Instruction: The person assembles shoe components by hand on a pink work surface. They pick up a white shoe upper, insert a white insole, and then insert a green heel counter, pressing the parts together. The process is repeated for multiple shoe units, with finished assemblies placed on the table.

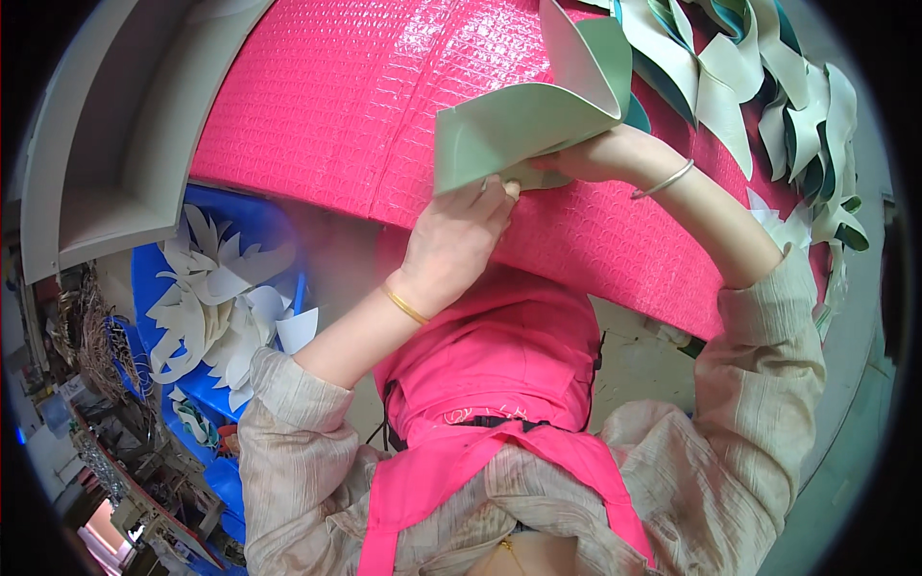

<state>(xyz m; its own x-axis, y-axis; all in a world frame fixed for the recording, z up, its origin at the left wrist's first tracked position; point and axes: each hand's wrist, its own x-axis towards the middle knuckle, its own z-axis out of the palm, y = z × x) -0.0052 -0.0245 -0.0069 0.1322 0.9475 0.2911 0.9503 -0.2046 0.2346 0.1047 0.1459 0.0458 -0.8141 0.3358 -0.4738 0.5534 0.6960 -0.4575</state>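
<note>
A pale green, flexible sheet [523, 125], folded and curling upward, stands over the front part of the pink-covered table [317, 115]. My left hand [453, 235] is closed on its lower edge, with thumb and fingers pinched together near the table's front edge. On the right side of the same sheet is my right hand [610, 156], gripping it near the fold; the sheet covers most of those fingers. A darker green face shows on the sheet's back part. The material looks like thin leather or plastic, but I cannot tell which.
Several curved pale pieces with green undersides [725, 82] lie heaped at the table's far right. Left of the table, a blue bin [149, 259] holds white offcuts [230, 307]. A grey open-fronted box [43, 202] stands at the far left, beside the table edge.
</note>
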